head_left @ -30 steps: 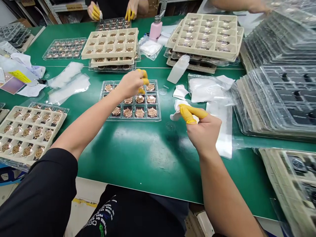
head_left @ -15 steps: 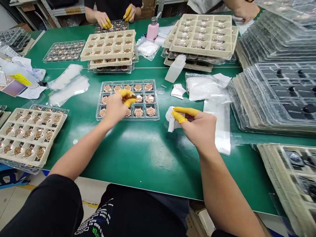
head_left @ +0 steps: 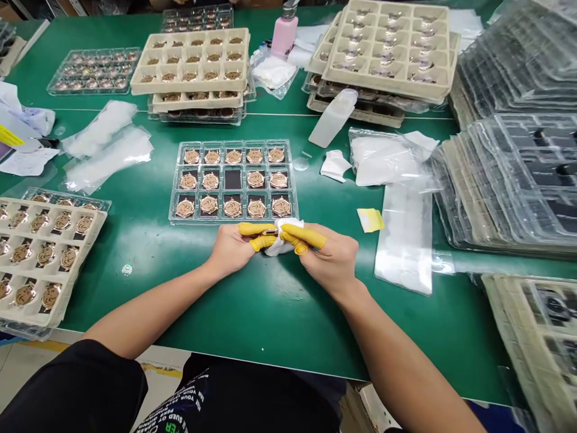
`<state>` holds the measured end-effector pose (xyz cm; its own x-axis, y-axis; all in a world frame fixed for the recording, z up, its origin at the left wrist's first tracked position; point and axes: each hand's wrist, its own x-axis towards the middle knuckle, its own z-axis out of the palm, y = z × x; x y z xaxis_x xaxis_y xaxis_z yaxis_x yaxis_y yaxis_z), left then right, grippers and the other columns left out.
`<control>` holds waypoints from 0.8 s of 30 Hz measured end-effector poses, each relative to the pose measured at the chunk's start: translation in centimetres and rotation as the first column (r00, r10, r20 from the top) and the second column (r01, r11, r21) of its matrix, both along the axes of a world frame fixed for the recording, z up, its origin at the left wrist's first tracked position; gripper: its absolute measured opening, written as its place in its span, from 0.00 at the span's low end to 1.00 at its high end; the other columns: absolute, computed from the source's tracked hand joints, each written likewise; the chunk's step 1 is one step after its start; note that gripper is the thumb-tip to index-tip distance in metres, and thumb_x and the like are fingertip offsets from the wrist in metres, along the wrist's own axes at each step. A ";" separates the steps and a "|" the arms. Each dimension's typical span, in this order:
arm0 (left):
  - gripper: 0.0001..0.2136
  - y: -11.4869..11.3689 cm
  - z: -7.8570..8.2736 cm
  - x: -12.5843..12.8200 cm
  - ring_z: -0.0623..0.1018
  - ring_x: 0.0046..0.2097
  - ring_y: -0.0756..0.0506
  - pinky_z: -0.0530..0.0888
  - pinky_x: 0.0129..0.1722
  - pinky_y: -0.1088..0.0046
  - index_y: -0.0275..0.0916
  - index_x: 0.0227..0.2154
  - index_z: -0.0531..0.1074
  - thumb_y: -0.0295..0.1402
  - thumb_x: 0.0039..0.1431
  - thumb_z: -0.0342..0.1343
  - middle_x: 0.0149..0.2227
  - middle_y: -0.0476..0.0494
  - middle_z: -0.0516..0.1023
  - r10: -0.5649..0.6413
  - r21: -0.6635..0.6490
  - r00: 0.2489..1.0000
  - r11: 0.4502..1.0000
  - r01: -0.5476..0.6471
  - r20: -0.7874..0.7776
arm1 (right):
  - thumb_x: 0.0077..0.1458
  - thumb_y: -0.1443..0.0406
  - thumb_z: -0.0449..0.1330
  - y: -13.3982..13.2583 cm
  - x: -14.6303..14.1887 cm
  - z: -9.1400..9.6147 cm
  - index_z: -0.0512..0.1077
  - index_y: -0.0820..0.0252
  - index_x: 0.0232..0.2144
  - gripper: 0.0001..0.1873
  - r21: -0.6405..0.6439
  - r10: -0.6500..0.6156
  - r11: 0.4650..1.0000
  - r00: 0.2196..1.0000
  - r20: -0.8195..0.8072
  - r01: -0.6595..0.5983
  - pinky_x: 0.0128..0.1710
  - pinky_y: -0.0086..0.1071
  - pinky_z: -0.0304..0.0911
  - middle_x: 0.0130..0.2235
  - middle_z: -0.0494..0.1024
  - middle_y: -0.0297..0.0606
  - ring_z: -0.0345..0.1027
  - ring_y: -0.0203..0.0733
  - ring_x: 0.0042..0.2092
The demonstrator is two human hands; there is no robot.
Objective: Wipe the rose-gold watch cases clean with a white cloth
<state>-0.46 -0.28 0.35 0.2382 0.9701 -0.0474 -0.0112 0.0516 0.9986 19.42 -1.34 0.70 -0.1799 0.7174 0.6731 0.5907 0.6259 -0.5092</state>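
My left hand [head_left: 238, 243], with yellow finger cots on thumb and forefinger, pinches a watch case [head_left: 270, 232] by its edge. Only a thin strip of the case shows between the fingers. My right hand [head_left: 322, 249], also in yellow finger cots, grips a folded white cloth [head_left: 277, 246] and presses it against the case. Just beyond both hands lies a clear plastic tray [head_left: 174, 198] of rose-gold watch cases, backs up. One middle compartment [head_left: 232, 180] of that tray holds no case and shows its black bottom.
Beige trays of watch cases stand at the left [head_left: 67, 276] and back [head_left: 193, 87]. Clear tray stacks [head_left: 496, 180] rise at the right. A white bottle [head_left: 333, 118], a pink bottle [head_left: 284, 36], bagged white cloths [head_left: 378, 159] and a small yellow-white piece [head_left: 369, 220] are on the green table [head_left: 225, 313].
My left hand has come away from the tray with a watch case, leaving a compartment bare. My right hand has brought the cloth left to meet it. The view has tilted slightly downward.
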 end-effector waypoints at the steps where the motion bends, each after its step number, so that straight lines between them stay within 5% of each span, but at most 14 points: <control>1: 0.09 -0.1 0.1 -0.1 0.85 0.42 0.42 0.80 0.47 0.65 0.43 0.38 0.86 0.36 0.54 0.67 0.39 0.46 0.87 -0.013 0.043 0.997 0.999 0.016 -0.071 | 0.54 0.75 0.58 -0.1 -0.1 -0.1 0.83 0.53 0.42 0.19 0.033 0.002 0.999 0.999 0.042 -0.004 0.31 0.29 0.74 0.38 0.87 0.36 0.81 0.39 0.35; 5: 0.10 -0.4 0.3 -0.4 0.82 0.33 0.46 0.77 0.39 0.70 0.44 0.29 0.85 0.28 0.57 0.59 0.29 0.50 0.85 -0.037 0.173 0.957 0.981 0.089 -0.287 | 0.53 0.75 0.57 -0.4 -0.9 -0.5 0.83 0.54 0.39 0.18 0.098 -0.023 0.995 0.975 0.220 0.001 0.24 0.28 0.67 0.36 0.87 0.35 0.77 0.36 0.27; 13: 0.13 -0.5 -0.1 0.1 0.85 0.47 0.39 0.81 0.52 0.61 0.44 0.41 0.86 0.37 0.52 0.68 0.45 0.45 0.86 0.087 -0.003 0.996 0.996 -0.088 -0.031 | 0.52 0.75 0.58 0.0 -0.1 -1.0 0.83 0.52 0.42 0.20 0.123 -0.145 0.984 0.978 0.150 0.127 0.27 0.29 0.71 0.36 0.86 0.36 0.80 0.39 0.31; 19: 0.07 -0.4 0.0 -0.5 0.83 0.33 0.45 0.80 0.38 0.71 0.43 0.27 0.85 0.28 0.51 0.62 0.29 0.50 0.85 0.004 0.105 0.972 0.994 0.021 -0.236 | 0.55 0.72 0.57 -0.6 -1.3 -1.3 0.82 0.54 0.40 0.16 0.112 -0.050 0.993 0.966 0.254 0.022 0.22 0.29 0.64 0.32 0.85 0.35 0.73 0.35 0.24; 24: 0.11 -0.4 -0.2 -0.2 0.85 0.41 0.41 0.81 0.45 0.68 0.42 0.38 0.86 0.32 0.52 0.64 0.39 0.47 0.87 0.052 0.032 0.994 0.998 -0.049 -0.095 | 0.51 0.75 0.57 -0.2 -1.6 -1.6 0.82 0.52 0.39 0.20 0.122 -0.120 0.987 0.985 0.124 0.105 0.31 0.30 0.72 0.37 0.87 0.34 0.81 0.39 0.33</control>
